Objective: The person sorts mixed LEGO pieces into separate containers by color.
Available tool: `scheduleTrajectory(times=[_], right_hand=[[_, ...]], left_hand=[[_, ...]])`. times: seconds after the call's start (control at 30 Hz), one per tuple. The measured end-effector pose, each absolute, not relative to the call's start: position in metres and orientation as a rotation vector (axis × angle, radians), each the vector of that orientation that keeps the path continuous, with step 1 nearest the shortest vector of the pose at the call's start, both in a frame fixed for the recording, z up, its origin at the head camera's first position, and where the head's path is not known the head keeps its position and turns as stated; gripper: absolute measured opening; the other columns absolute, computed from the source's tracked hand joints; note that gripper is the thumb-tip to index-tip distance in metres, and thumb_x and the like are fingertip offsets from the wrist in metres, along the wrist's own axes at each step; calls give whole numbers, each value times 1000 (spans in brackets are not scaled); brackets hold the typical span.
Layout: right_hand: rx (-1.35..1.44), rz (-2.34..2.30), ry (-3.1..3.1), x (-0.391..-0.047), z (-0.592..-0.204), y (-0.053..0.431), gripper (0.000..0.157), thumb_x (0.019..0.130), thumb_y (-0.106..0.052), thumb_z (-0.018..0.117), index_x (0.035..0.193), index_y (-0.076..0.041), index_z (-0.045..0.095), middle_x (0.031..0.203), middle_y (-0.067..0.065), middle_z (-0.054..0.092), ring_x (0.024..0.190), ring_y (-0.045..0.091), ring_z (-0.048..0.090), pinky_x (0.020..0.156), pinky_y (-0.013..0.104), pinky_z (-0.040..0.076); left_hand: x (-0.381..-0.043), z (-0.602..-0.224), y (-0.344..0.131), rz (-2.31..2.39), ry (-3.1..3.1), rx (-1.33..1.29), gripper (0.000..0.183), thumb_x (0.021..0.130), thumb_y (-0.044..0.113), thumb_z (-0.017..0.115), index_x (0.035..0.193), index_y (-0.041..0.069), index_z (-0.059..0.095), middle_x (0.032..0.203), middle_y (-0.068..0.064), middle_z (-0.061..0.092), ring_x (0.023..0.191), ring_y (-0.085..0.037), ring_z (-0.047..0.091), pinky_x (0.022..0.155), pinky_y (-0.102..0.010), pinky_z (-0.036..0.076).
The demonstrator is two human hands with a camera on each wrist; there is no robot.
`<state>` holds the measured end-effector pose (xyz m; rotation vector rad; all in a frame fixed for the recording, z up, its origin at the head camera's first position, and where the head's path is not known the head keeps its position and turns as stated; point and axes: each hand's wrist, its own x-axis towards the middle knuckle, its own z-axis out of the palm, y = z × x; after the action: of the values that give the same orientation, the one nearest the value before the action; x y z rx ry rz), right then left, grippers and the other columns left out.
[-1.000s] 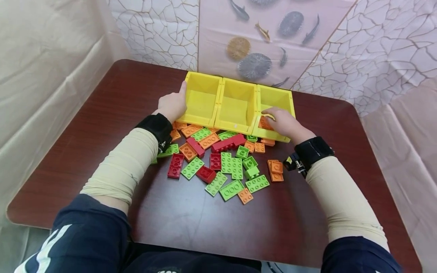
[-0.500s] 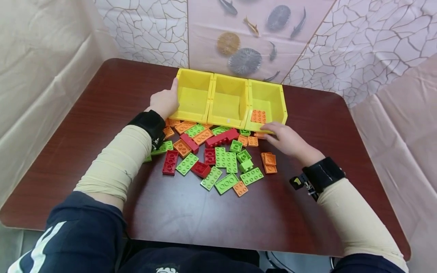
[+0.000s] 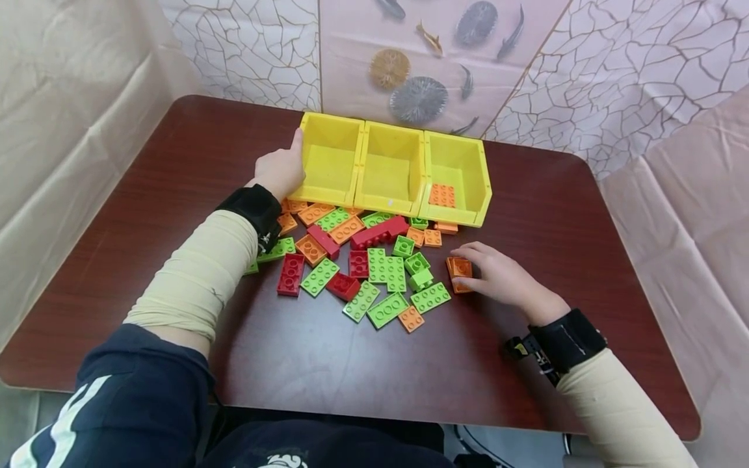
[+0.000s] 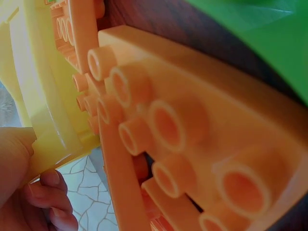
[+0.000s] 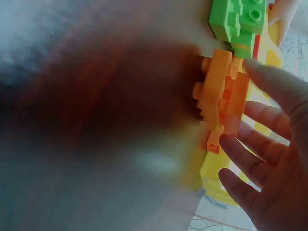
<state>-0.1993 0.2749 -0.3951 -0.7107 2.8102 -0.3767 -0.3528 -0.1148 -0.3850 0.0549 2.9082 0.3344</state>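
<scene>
In the head view, a yellow three-compartment bin (image 3: 336,162) stands at the back of the table. My left hand (image 3: 277,171) grips its left end, thumb along the rim; the left wrist view shows the fingers curled at the bin's edge (image 4: 48,115). On the right, my right hand (image 3: 504,278) reaches over a pair of stacked orange bricks (image 3: 460,268), thumb and fingers spread around them. From the right wrist, the thumb tip overlaps the near end of those orange bricks (image 5: 215,89), the other fingers apart beside them. One orange brick (image 3: 441,195) lies in the bin's right compartment.
Loose green, orange and red bricks cover the table before the bin, among them a long red brick (image 3: 379,233), a green brick (image 3: 388,310) and an orange brick (image 3: 411,319). Patterned cloth (image 3: 251,58) hangs behind the table (image 3: 328,370).
My right hand has left the bin's right compartment, where an orange brick now shows, and moved toward me to the stacked orange bricks. My left hand stays on the bin's left end.
</scene>
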Motion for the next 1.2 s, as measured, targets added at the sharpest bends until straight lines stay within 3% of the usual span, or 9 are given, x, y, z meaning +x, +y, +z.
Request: scheduleTrajectory(times=[0.33,0.63,0.97,1.07,1.2], right_hand=[[-710,-383,2824,-199,-394,275,44,86,-18,67,125,0,55,118,17,54,107,29,53,88,47,43],[-704,-398,2861,-220,-377,271,46,86,-18,66,126,2,54,117,18,54,107,31,52,89,49,42],[-585,-313,3033,-269,-357,275,46,87,-18,66,124,5,53,110,20,53,84,30,50,73,45,42],[-594,-197,3064,-284,-357,273,45,86,-18,66,123,5,53,109,22,54,89,33,50,78,48,40],[-663,-22,3073,-299,-358,267,41,84,-18,68,117,4,57,104,22,58,97,36,52,97,58,25]], left_hand=[[-354,-384,-117,340,2905,57,78,98,21,42,147,18,-18,88,-15,50,81,-33,52,79,-45,43],[-353,-386,-116,341,2926,60,79,96,18,45,148,19,-15,88,-15,53,80,-33,52,76,-45,44],[-351,-386,-113,352,2928,51,79,97,19,45,148,20,-15,85,-13,51,77,-31,52,74,-42,43],[-351,-385,-114,353,2928,45,78,97,18,43,148,20,-15,85,-13,51,77,-31,52,74,-42,43],[-351,-384,-116,340,2929,53,77,96,17,42,148,19,-15,86,-14,53,78,-31,53,74,-43,44]])
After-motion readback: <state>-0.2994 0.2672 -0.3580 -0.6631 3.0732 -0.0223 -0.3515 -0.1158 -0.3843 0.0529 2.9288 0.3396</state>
